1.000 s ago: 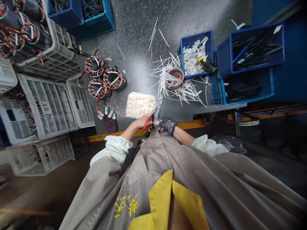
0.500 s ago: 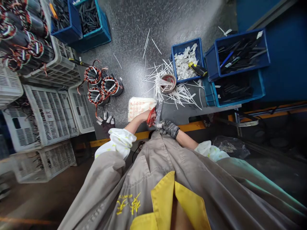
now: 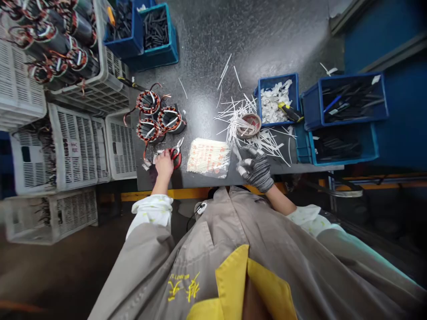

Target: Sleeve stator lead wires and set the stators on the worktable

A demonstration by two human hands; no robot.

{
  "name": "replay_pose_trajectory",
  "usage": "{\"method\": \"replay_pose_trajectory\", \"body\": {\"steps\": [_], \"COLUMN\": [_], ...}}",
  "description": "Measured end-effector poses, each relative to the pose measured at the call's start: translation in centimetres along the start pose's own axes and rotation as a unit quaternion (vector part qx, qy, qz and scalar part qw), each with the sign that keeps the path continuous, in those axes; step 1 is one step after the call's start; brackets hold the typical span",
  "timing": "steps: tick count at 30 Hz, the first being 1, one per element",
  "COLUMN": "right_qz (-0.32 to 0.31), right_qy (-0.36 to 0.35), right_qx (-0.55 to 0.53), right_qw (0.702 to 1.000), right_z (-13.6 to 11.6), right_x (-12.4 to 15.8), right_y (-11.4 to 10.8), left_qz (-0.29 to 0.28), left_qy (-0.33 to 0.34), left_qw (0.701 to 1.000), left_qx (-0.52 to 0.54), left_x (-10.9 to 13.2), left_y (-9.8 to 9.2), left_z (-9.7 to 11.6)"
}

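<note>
My bare left hand (image 3: 164,165) rests at the table's left front, fingers curled over a dark glove (image 3: 151,173) with pale fingertips. Touching or just beside that hand are red-handled scissors (image 3: 176,154), blades pointing away from me. My right hand (image 3: 258,171), in a grey glove with pale fingertips, hovers by the front edge with its fingers apart. A piece of clear plastic (image 3: 236,152) shows near those fingertips; whether they touch it I cannot tell. Between the hands lies a clear bag of thin white strips with red print (image 3: 208,156).
Loose white strips (image 3: 233,118) lie around a tape roll (image 3: 249,125). Right of them are a blue bin of white scraps (image 3: 275,100) and bins of black pieces (image 3: 353,98). Wound motor stators (image 3: 170,119) stand left, near white crates (image 3: 80,146).
My left hand has moved left from the bag's edge, and the scissors it held now lie on the table. My right hand has moved right and spread its fingers. The view has shifted.
</note>
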State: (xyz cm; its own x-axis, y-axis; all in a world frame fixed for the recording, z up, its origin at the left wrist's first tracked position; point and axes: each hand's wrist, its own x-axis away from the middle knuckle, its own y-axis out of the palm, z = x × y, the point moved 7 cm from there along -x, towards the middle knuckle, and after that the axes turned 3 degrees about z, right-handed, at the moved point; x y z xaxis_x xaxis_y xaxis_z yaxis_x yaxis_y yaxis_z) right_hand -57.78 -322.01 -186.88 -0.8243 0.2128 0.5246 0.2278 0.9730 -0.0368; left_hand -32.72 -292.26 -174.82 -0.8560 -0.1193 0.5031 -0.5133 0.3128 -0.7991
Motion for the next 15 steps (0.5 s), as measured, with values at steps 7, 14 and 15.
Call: {"method": "replay_pose_trajectory", "body": {"steps": [7, 14, 15], "right_qz": [-0.071, -0.048, -0.056], "right_qy": [0.0, 0.164, 0.171], "right_qx": [-0.093, -0.137, -0.149], "right_qw": [0.993, 0.976, 0.972], "right_z": [-2.5, 0.1, -0.2], "right_x": [-1.5, 3.2, 4.0], "right_y": [2.2, 2.9, 3.4], "left_qz": [-0.051, 0.003, 0.006], "left_qy": [0.111, 0.081, 0.086], "left_qw": [0.99, 0.954, 0.948], "left_qx": [0.071, 0.288, 0.307], "left_x": [10.5, 4.6, 2.9], "left_y": [7.8, 8.4, 7.5], "left_z": [4.7, 4.8, 4.7]}}
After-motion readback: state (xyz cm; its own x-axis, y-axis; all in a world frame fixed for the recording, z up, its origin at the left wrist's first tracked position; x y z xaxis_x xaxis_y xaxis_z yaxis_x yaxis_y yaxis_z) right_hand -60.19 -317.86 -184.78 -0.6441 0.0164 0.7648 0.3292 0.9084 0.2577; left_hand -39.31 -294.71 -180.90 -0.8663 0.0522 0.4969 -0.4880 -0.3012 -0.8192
